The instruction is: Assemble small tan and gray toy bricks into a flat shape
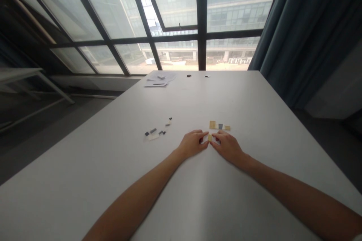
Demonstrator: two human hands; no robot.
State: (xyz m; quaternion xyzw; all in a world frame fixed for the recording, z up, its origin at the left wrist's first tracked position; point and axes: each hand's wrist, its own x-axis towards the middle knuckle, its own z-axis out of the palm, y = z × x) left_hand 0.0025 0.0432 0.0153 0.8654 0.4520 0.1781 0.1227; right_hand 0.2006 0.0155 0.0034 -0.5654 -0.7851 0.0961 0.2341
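Between my two hands is a small yellow building-block piece (209,138), low over the white table or resting on it. My left hand (194,143) pinches it from the left with thumb and fingertips. From the right, my right hand (228,146) grips the same piece the same way. Just beyond the fingers lies a row of blocks: a larger tan studded plate (212,124), a grey piece (220,126) with white beside it, and a smaller tan piece (227,127). Fine details of the held piece are too small to make out.
Several loose grey, black and white pieces (153,131) lie scattered left of my hands. Papers (157,83) with a small light object sit at the far left of the white table (113,165). A round dark-centred fitting (189,76) and a small item (207,77) are at the far edge.
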